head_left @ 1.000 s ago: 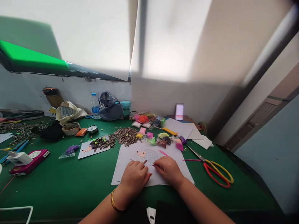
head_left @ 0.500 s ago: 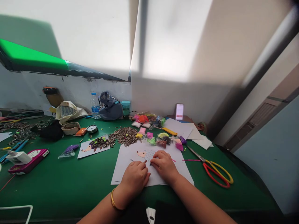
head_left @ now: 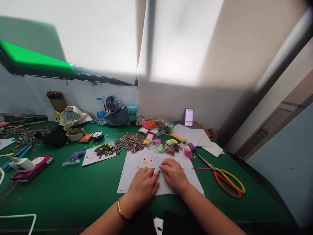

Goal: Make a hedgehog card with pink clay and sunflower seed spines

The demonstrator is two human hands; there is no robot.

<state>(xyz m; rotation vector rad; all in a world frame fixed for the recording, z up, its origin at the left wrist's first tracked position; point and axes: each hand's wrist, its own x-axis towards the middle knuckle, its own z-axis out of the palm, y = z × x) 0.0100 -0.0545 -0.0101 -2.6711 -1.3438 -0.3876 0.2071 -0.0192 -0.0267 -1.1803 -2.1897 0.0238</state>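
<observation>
A hedgehog figure with a pink face and a pale blue speckled body lies on white paper. My left hand rests on the paper just below the figure, fingers bent, a fingertip at its lower edge; whether it holds anything is hidden. My right hand touches the body's right side with thumb and fingers curled together; a tiny dark piece shows by its fingertips. Left of the paper lies a second hedgehog card covered partly with seeds. Behind the paper is a heap of striped seeds.
Scissors with red and yellow handles lie at the right. Bags of coloured clay stand behind the paper. A magenta power bank, a tape roll and a purple packet are at the left.
My left fingers have moved up and stretched slightly toward the figure; the brown piece seen at them earlier is now hardly visible. The view has shifted slightly.
</observation>
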